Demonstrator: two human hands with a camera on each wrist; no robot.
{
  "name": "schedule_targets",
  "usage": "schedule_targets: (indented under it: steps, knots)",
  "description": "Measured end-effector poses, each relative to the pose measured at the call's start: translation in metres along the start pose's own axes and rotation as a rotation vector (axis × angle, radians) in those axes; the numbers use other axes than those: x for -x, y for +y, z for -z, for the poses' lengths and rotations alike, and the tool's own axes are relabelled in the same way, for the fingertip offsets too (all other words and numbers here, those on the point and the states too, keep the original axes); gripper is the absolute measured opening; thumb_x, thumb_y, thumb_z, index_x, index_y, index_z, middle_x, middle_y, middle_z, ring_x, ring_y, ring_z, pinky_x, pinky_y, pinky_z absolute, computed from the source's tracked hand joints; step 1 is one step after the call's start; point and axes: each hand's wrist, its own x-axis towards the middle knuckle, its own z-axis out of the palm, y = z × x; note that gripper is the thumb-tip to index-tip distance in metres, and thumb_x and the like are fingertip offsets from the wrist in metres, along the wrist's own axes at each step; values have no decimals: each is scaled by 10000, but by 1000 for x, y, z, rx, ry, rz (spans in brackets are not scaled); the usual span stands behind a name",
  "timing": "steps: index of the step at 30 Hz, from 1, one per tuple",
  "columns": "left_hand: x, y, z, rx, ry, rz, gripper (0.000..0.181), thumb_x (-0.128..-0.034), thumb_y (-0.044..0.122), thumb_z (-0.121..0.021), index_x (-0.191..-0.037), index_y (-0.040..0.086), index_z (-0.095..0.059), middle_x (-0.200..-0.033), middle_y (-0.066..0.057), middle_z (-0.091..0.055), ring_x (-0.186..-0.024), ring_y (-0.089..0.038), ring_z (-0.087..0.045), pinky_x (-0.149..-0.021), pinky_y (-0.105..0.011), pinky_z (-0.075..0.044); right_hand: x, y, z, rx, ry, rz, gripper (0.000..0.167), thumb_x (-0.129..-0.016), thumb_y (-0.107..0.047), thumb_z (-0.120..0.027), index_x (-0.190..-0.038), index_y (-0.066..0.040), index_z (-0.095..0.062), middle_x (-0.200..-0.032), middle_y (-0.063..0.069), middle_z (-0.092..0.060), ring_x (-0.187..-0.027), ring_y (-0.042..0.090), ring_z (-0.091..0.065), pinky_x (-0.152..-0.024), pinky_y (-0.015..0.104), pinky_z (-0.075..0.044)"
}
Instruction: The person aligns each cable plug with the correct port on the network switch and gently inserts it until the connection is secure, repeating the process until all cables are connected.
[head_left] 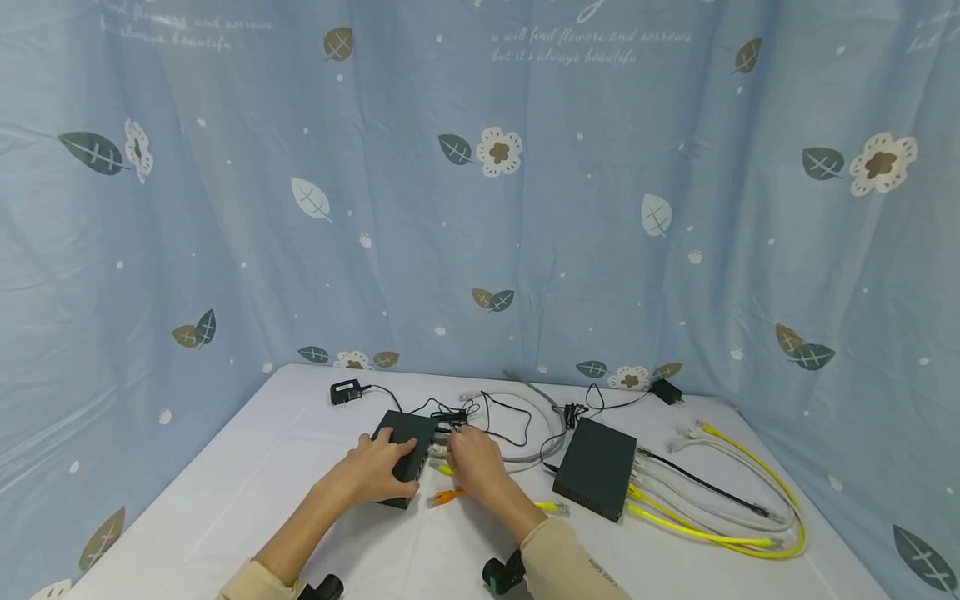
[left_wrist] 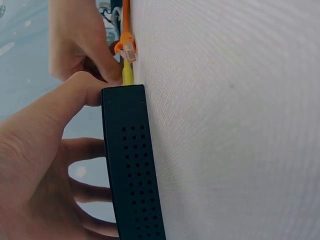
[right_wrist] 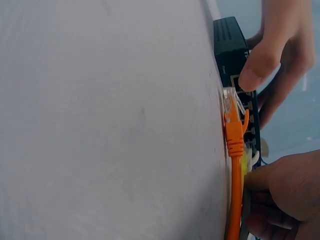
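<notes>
A black network switch (head_left: 411,429) lies on the left half of the table. My left hand (head_left: 375,467) holds it, fingers spread over its top and thumb at the port edge; the thumb (right_wrist: 255,70) shows against the port face. My right hand (head_left: 476,462), fingers curled, grips a network cable beside the ports. Its thumb lies against a yellow plug boot (right_wrist: 244,162), but which cable it pinches is partly hidden. A white plug (right_wrist: 255,158) sits at the ports. Nearer me, an orange cable (right_wrist: 236,175) lies with its clear plug loose beside the switch.
Right of the hands stands a second black switch (head_left: 597,467) with yellow, white and black cables (head_left: 712,467) leading from its right side. Grey cable loops (head_left: 551,417) and bundled black cords (head_left: 450,414) lie behind. Power adapters (head_left: 346,392) sit toward the back. A patterned blue curtain (head_left: 420,250) surrounds the table.
</notes>
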Motion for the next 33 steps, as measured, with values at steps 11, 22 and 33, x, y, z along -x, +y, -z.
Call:
schedule_targets:
  steps: [11, 22, 33]
  knots:
    - [0, 2, 0, -4, 3, 0, 721, -758, 499, -766, -1375, 170, -591, -1405, -308, -458, -1159, -617, -488, -816, -662, -480, 1, 1, 1, 3, 14, 20, 70, -855, -173, -758, -826, -109, -758, -777, -37, -660, -710, 92, -597, -595, 196, -502]
    - [0, 1, 0, 4, 5, -4, 714, -760, 492, -765, -1371, 165, -595, -1400, -311, -462, -1146, -616, -495, -818, -673, -473, 0, 0, 0, -37, 19, 13, 35, -838, -127, -763, -809, -111, -752, -745, -37, -647, -686, 84, -583, -601, 195, -499]
    - [1, 1, 1, 18, 6, -9, 711, -767, 488, -766, -1374, 161, -592, -1416, -317, -446, -1162, -626, -479, -834, -688, -461, -4, 1, -1, -37, -12, 12, 48, -850, -135, -753, -802, -132, -753, -749, -44, -650, -680, 77, -563, -601, 192, -484]
